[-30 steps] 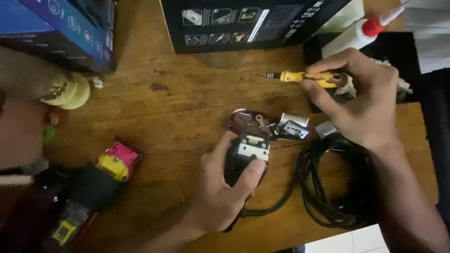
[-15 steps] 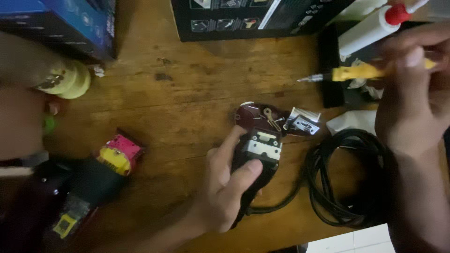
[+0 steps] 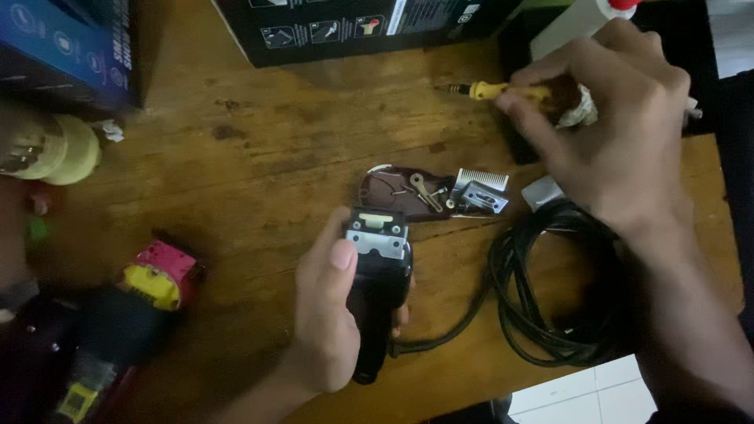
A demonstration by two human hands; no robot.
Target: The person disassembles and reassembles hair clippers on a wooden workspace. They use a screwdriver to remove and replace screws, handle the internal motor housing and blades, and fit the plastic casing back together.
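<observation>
Wooden table (image 3: 236, 180): left hand (image 3: 330, 314) grips clipper (image 3: 379, 290); right hand (image 3: 613, 133) pinches screwdriver (image 3: 491, 90) near cord (image 3: 542, 314).

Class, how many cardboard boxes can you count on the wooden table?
2: a blue box at the top left corner, and a black box along the top middle. Both are cut off by the frame; more may lie outside.

both hands are bare: no gloves, rings, watch or bands show. the left hand (image 3: 326, 314) has short, trimmed nails, the thumbnail plain and unpainted. its forearm is bare as far as the frame shows, with no sleeve on it. the right hand (image 3: 620, 133) is bare too, knuckles and fingers (image 3: 534, 118) uncovered. its wrist and forearm are also bare to the frame's edge. no marks or tattoos can be made out on either arm.
</observation>
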